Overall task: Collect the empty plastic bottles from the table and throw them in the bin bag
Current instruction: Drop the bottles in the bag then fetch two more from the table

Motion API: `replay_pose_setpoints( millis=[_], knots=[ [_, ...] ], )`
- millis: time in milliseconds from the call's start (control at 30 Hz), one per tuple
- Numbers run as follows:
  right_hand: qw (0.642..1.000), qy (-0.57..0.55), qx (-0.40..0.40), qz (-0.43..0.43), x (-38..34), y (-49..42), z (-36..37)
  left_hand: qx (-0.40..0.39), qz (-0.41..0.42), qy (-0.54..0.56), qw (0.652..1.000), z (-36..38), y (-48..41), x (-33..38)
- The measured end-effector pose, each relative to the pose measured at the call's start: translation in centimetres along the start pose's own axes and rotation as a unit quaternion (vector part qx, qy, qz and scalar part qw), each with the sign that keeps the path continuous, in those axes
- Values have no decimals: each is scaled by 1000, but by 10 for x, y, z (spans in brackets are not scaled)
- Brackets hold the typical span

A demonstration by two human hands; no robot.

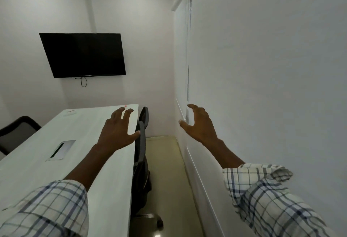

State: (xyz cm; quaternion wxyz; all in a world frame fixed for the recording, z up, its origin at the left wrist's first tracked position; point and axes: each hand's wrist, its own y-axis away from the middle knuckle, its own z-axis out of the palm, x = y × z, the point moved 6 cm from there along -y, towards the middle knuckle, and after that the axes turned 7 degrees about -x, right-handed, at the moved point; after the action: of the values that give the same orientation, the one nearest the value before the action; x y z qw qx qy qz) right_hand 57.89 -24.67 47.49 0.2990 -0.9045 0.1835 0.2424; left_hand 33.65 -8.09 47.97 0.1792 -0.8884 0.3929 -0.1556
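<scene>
Reaching forward, both hands are empty, and no plastic bottle or bin bag can be made out anywhere in view. The left hand (117, 130) hangs over the table (33, 169) near its right edge, fingers spread and slightly curled, thumb out to the side; whether it touches the surface is unclear. The right hand (199, 124) is held out beside the pale wall (262, 86), fingers bent in a loose open claw, gripping nothing. Rolled checked sleeves (262, 195) cover both forearms and are cut off at the bottom edge. The tabletop is smooth, pale and rectangular, with an inset cable hatch (61, 150) and a small, blurred flat object (69, 112) near its far end. Dark office chairs (141, 161) are tucked against the table's right side. A black screen (82, 54) hangs on the far wall.
</scene>
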Motion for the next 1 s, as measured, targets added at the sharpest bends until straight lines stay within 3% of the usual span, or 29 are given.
replay_pose_setpoints(
  millis=[500, 1000],
  knots=[
    [999, -22, -47, -13, 150, -316, 130, -9, -72, -3, 997, 166, -297, -69],
    [994, -44, -91, -31, 236, -640, 307, -31, -125, -19, 992, 312, -570, -189]
  ],
)
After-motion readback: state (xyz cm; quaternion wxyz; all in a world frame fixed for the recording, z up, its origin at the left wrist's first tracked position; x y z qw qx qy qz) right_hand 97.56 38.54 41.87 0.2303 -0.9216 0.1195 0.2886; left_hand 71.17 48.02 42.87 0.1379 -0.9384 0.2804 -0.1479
